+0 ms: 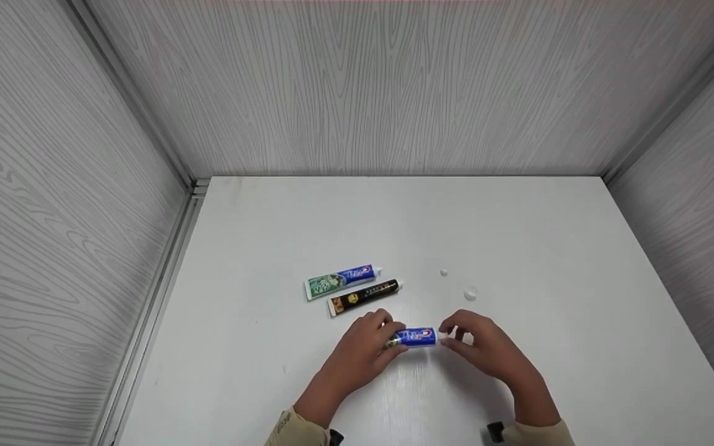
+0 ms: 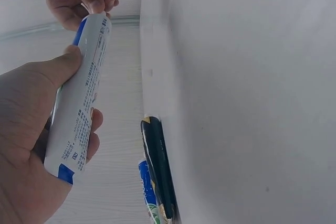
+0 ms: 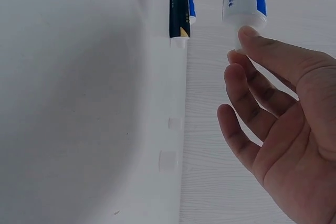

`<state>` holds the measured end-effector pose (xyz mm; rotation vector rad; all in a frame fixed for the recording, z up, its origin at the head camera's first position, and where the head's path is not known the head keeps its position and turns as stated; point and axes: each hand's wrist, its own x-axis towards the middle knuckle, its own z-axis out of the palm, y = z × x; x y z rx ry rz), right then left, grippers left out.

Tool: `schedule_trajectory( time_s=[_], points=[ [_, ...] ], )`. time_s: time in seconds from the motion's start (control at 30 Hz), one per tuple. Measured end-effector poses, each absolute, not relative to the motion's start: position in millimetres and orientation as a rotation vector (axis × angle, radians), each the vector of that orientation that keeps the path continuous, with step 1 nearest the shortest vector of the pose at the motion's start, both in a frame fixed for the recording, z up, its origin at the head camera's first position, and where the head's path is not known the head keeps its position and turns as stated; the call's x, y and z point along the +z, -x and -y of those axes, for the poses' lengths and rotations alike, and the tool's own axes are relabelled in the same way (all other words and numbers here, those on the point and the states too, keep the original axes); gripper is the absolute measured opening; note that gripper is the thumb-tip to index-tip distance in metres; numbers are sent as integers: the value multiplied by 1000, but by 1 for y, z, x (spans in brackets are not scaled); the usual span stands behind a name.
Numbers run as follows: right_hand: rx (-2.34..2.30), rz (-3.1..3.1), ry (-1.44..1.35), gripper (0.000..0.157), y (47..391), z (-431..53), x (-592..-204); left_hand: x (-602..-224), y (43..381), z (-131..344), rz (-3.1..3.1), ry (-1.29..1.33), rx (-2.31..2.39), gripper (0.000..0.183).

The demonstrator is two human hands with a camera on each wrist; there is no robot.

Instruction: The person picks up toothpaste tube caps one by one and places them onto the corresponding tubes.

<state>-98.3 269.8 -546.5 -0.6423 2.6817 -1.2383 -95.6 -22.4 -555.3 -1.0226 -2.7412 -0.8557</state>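
My left hand grips a blue, white and green toothpaste tube, thumb on one side and fingers on the other. Its printed white back faces the left wrist camera. At the tube's right end, the thumb and index finger of my right hand pinch the small white cap, which the fingertips mostly hide. The other fingers of that hand are loosely bent, as the right wrist view shows.
Beyond my left hand, a similar blue and green toothpaste tube and a black tube lie side by side on the white table. Two small white caps, a smaller one and a larger one, lie beyond my right hand.
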Motion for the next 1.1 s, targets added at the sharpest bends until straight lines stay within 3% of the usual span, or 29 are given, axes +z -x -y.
schedule_trajectory(
  time_s=[0.47,1.1],
  points=[
    [-1241,-2682,622,6,98,-267,-543,-560,97,27,2754,995,-865,36],
    [-1254,-2669,629,9,99,-269,-545,-577,104,37,2798,959,-885,35]
  ],
)
